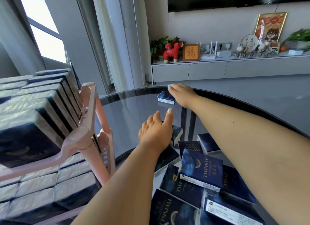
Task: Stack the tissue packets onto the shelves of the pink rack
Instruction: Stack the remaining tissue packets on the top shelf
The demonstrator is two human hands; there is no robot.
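Note:
The pink rack (88, 110) stands at the left on the table. Its upper shelf holds dark blue tissue packets (42, 99) standing in rows, and the shelf below holds more packets (50, 182). A loose pile of blue packets (201, 167) lies at the near right. One single packet (165, 98) lies near the table's far edge. My right hand (182, 94) reaches out right beside that packet with the thumb extended; its fingers are hidden. My left hand (156, 132) hovers with spread fingers over the far end of the pile and holds nothing.
The round dark glass table (130, 107) carries everything. Behind it a grey TV cabinet (209, 70) holds a red toy horse, framed pictures, a router and plants. Curtains (117, 40) and a window are at the back left.

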